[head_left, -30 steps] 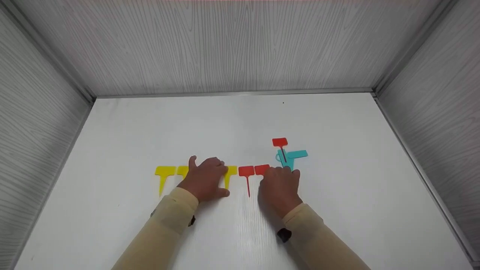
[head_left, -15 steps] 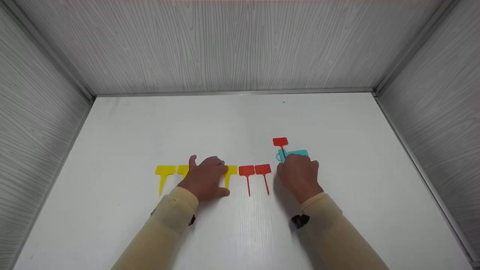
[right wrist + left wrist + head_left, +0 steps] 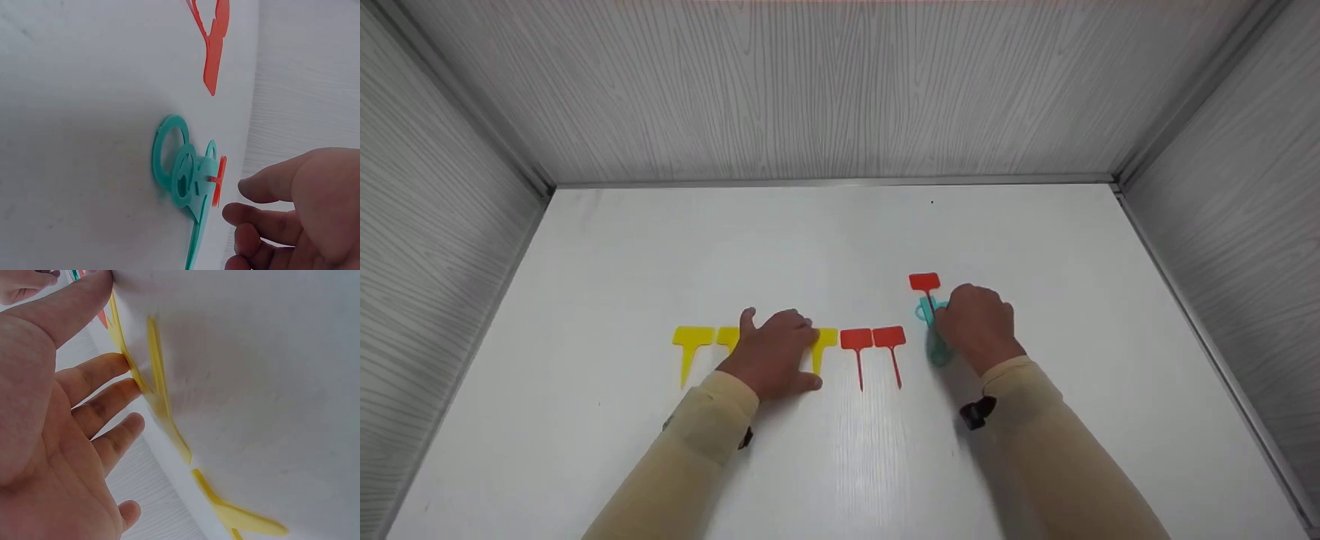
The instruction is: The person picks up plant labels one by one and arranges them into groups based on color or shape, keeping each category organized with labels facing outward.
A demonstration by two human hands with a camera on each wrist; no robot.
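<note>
Right hand (image 3: 976,324) hovers loose-fingered over the teal plant labels (image 3: 188,180): thin, light, probably slippery; pinch an edge. Left hand (image 3: 771,352) presses yellow labels (image 3: 160,391) flat.

Bare white tabletop (image 3: 825,240) lies open behind the row of yellow tags (image 3: 690,341) and red tags (image 3: 874,339); grey walls (image 3: 825,90) close in the back and both sides.

Yellow tags (image 3: 691,339), red tags (image 3: 873,339), teal tags (image 3: 185,174), white table (image 3: 840,247).
</note>
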